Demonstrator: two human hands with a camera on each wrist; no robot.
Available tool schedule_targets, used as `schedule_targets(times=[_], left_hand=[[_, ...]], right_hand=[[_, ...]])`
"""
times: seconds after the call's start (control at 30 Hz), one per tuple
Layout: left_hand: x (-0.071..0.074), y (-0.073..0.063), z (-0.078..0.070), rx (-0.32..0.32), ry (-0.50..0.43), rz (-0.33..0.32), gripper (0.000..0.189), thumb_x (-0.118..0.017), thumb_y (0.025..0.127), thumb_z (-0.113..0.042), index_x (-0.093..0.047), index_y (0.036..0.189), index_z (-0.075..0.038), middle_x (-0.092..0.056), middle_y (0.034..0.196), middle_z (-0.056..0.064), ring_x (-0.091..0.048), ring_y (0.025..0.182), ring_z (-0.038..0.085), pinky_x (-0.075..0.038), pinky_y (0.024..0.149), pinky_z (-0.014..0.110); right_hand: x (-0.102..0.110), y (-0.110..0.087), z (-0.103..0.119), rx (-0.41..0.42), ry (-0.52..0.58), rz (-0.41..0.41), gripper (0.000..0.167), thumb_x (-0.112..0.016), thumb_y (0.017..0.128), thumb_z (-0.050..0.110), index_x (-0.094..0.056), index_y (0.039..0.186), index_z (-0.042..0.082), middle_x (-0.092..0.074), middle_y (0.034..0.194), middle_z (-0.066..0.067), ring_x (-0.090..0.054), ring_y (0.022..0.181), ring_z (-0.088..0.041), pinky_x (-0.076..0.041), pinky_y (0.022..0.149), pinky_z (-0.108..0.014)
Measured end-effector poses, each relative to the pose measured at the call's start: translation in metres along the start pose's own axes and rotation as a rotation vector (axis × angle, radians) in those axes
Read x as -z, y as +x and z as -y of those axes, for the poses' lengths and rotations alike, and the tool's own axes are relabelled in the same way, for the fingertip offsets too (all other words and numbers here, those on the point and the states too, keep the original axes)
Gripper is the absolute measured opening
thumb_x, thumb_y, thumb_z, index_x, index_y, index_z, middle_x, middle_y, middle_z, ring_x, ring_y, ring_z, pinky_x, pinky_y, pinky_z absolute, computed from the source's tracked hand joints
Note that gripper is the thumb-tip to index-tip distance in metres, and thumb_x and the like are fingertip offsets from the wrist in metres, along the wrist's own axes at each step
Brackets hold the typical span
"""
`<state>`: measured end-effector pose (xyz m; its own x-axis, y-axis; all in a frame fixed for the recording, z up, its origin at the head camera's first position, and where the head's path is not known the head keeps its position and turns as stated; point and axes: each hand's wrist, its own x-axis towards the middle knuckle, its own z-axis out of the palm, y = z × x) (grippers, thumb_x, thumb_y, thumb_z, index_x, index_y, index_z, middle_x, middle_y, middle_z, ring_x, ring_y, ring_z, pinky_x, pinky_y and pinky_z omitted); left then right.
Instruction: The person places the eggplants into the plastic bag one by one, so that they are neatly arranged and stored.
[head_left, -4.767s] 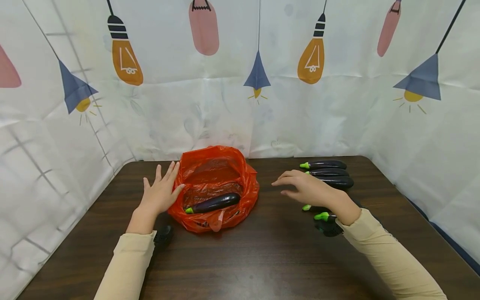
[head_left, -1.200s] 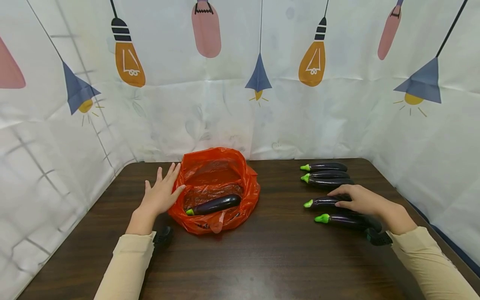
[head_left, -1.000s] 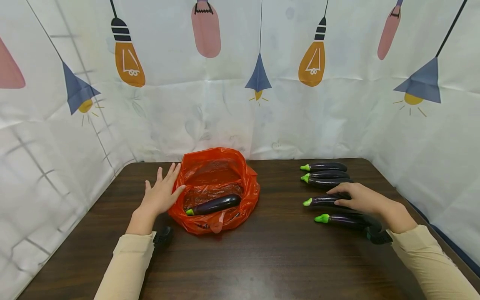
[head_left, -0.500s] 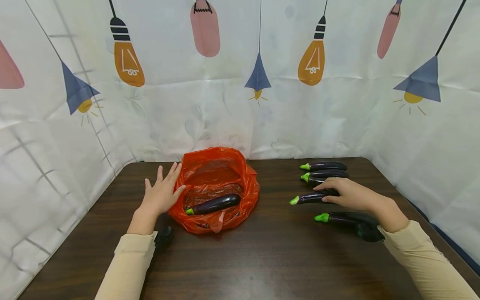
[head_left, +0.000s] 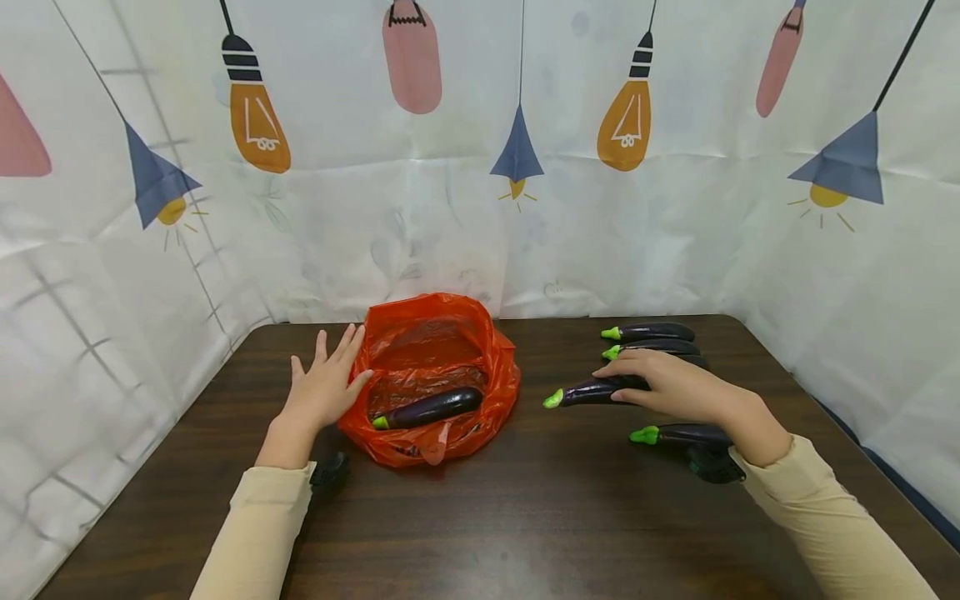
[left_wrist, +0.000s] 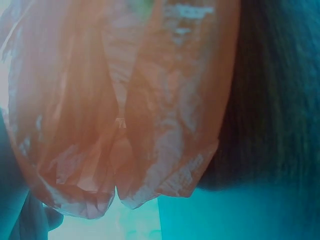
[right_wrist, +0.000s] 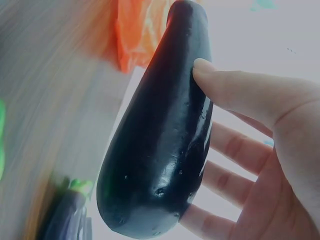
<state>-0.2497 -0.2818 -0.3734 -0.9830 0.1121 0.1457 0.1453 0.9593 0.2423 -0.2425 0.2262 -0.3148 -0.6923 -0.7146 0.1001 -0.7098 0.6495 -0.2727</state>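
Observation:
My right hand point(head_left: 667, 383) grips a dark purple eggplant point(head_left: 600, 391) above the table, its green stem end pointing left. The right wrist view shows the thumb point(right_wrist: 235, 90) on one side of this eggplant point(right_wrist: 160, 135) and the fingers behind it. An orange-red plastic bag point(head_left: 501, 375) stands with its mouth wide, left of that hand. One eggplant point(head_left: 431, 408) lies inside the bag. My left hand point(head_left: 318, 400) is at the bag's left side with spread fingers, seemingly touching its rim. Only the bag point(left_wrist: 165, 100) fills most of the left wrist view, without that hand's fingers.
Several eggplants lie at the table's right: a back one point(head_left: 652, 332), others partly behind my right hand, and a front one point(head_left: 678, 434) partly hidden by the wrist camera point(head_left: 712, 463). The dark wooden table point(head_left: 480, 525) meets a patterned curtain point(head_left: 450, 217) behind.
My right hand came to the eggplant row, took hold of one, lifted it and carried it left toward the bag. The left hand and the bag stay almost where they were.

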Motion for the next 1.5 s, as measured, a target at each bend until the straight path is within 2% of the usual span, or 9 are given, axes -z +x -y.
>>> schedule_targets(times=[0.37, 0.77, 0.97, 1.2, 1.5], left_hand=[[-0.001, 0.000, 0.000, -0.009, -0.009, -0.010, 0.081, -0.055, 0.106, -0.035, -0.006, 0.167, -0.014, -0.004, 0.171, 0.014, 0.010, 0.152, 0.048, 0.010, 0.105, 0.082], [-0.001, 0.000, -0.002, -0.003, -0.004, -0.006, 0.082, -0.056, 0.105, -0.036, -0.007, 0.167, -0.013, -0.007, 0.170, 0.016, 0.008, 0.152, 0.050, 0.009, 0.106, 0.081], [0.001, -0.002, -0.003, -0.006, -0.012, -0.002, 0.082, -0.056, 0.105, -0.036, -0.006, 0.167, -0.013, -0.008, 0.170, 0.017, 0.008, 0.152, 0.050, 0.008, 0.106, 0.082], [0.001, -0.003, -0.001, -0.005, -0.010, -0.016, 0.081, -0.056, 0.105, -0.035, -0.008, 0.166, -0.013, -0.007, 0.170, 0.017, 0.007, 0.152, 0.050, 0.008, 0.106, 0.082], [-0.001, -0.001, -0.002, -0.015, 0.012, -0.025, 0.081, -0.058, 0.104, -0.035, -0.012, 0.166, -0.010, -0.009, 0.170, 0.017, 0.008, 0.152, 0.050, 0.008, 0.105, 0.082]], right_hand=[[-0.007, 0.025, 0.014, 0.088, 0.009, -0.008, 0.037, -0.067, 0.102, 0.022, -0.067, 0.137, 0.013, -0.065, 0.127, -0.004, -0.061, 0.118, -0.029, -0.052, 0.098, -0.051], [-0.016, 0.057, 0.022, 0.175, 0.012, -0.021, 0.037, -0.070, 0.100, 0.021, -0.068, 0.136, 0.014, -0.066, 0.125, 0.000, -0.062, 0.115, -0.022, -0.052, 0.097, -0.046], [-0.020, 0.070, 0.028, 0.182, 0.036, -0.019, 0.037, -0.070, 0.100, 0.022, -0.068, 0.135, 0.014, -0.067, 0.124, -0.001, -0.062, 0.113, -0.022, -0.052, 0.097, -0.046], [-0.024, 0.085, 0.036, 0.176, 0.079, -0.068, 0.037, -0.071, 0.099, 0.021, -0.069, 0.135, 0.015, -0.067, 0.122, -0.001, -0.062, 0.109, -0.021, -0.052, 0.095, -0.044], [-0.033, 0.105, 0.054, 0.156, 0.072, -0.076, 0.038, -0.072, 0.098, 0.022, -0.069, 0.135, 0.014, -0.066, 0.125, -0.004, -0.060, 0.112, -0.026, -0.052, 0.096, -0.044]])
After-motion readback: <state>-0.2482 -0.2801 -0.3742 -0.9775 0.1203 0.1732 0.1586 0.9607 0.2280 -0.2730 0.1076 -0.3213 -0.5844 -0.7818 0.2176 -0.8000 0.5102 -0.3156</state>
